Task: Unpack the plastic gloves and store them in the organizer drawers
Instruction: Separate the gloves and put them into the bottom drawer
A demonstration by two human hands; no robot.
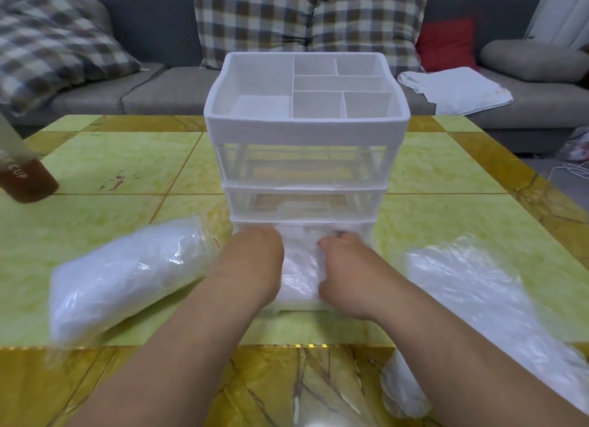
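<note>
Pressing plastic gloves into organizer bottom drawer: left hand, right hand; fingers buried, grip unclear.

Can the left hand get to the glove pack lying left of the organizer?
Probably yes: the glove pack lies on the table beside the left hand, nothing between, though that hand is down in the bottom drawer, on the gloves.

Soft, even indoor light cast faint shadows. Glare shone at the table's near edge; the left bag of gloves looked blurred.
</note>
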